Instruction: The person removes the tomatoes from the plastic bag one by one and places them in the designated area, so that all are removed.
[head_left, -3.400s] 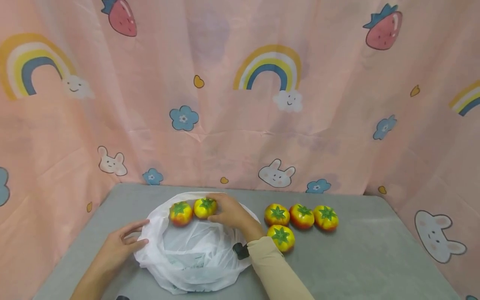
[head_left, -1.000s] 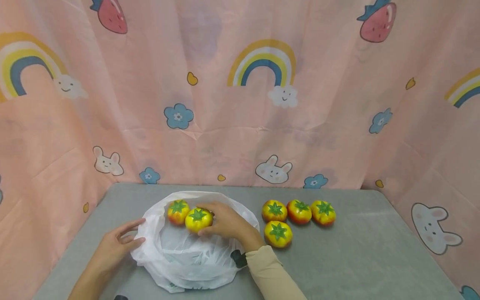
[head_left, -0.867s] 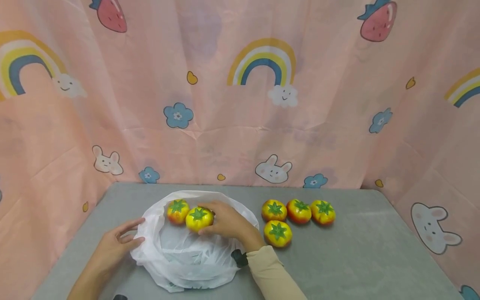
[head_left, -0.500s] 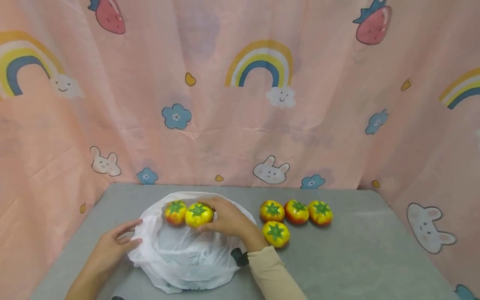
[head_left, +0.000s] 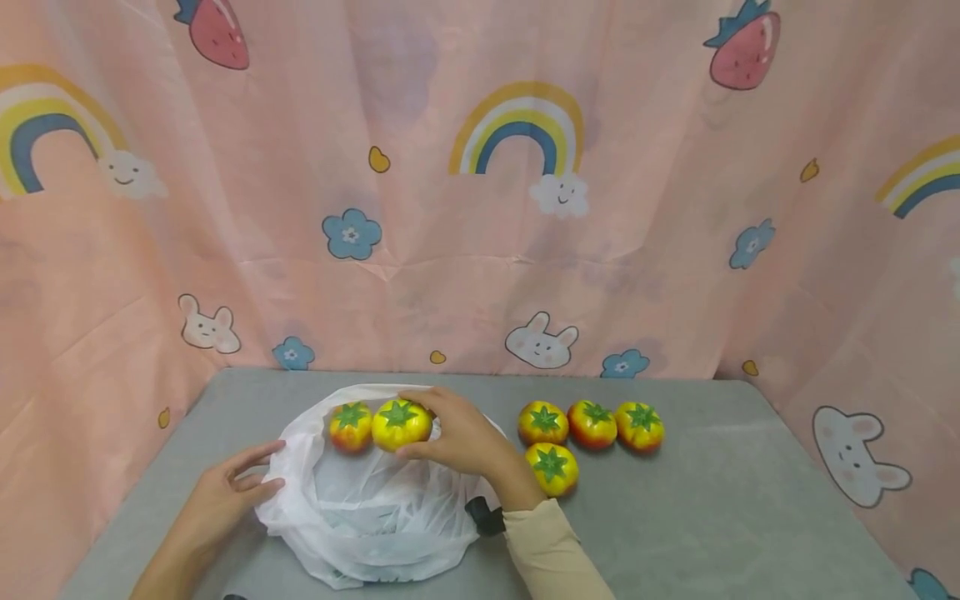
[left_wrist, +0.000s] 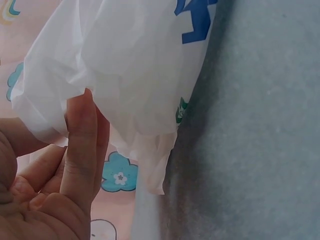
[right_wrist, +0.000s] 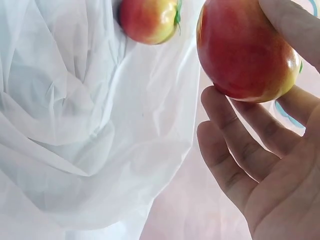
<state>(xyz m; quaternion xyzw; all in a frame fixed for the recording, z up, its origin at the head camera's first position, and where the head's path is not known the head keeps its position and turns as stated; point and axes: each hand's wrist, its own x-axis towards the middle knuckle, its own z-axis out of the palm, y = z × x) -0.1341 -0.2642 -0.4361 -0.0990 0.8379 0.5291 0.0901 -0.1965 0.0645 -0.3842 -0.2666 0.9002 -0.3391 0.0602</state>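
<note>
My right hand (head_left: pixel 465 437) holds a yellow-and-red toy tomato (head_left: pixel 401 425) with a green leafy top, thumb on one side and fingertips on the other. In the right wrist view this tomato (right_wrist: pixel 245 50) is raised above the white plastic bag (right_wrist: pixel 150 125). A second tomato (head_left: pixel 351 427) sits inside the bag's mouth, just left of the held one. The white plastic bag (head_left: pixel 390 546) lies spread with its mouth facing up. At its left rim, my left hand (head_left: pixel 221 496) pinches the thin plastic; in the left wrist view the bag (left_wrist: pixel 130 75) hangs from the fingers (left_wrist: pixel 82 135).
Several more tomatoes (head_left: pixel 592 425) stand grouped on the grey table (head_left: pixel 712 517), right of the bag; one of them (head_left: pixel 552 468) is close to my right forearm. A pink printed curtain (head_left: pixel 420 300) hangs behind the table's back edge.
The right hand has brought the tomato forward inside the bag's mouth, then up and slightly back, and it now looks larger. The left hand has stayed at the bag's left rim.
</note>
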